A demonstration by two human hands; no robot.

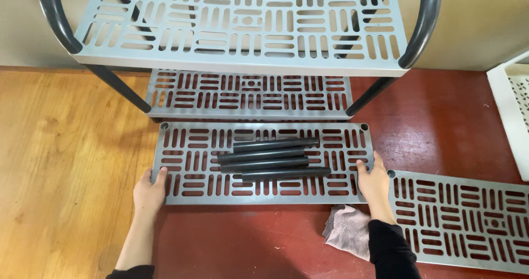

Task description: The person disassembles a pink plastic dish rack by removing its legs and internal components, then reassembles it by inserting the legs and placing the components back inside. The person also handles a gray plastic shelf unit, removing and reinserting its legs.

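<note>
Left hand [149,189] and right hand [374,184] each grasp an end of the grey slotted shelf panel [187,193] bearing dark tubes [273,159].

Wooden floor [60,146] at left, dark red floor [441,124] at right. Beige wall [485,25] behind. Grey slatted rack [242,25] against wall. White crate [512,108] at right edge.

A home room: worn wooden plank floor [60,163] at left, plain beige wall [479,25] along the top, grey slotted plastic shelf rack [242,25] upper centre.
</note>
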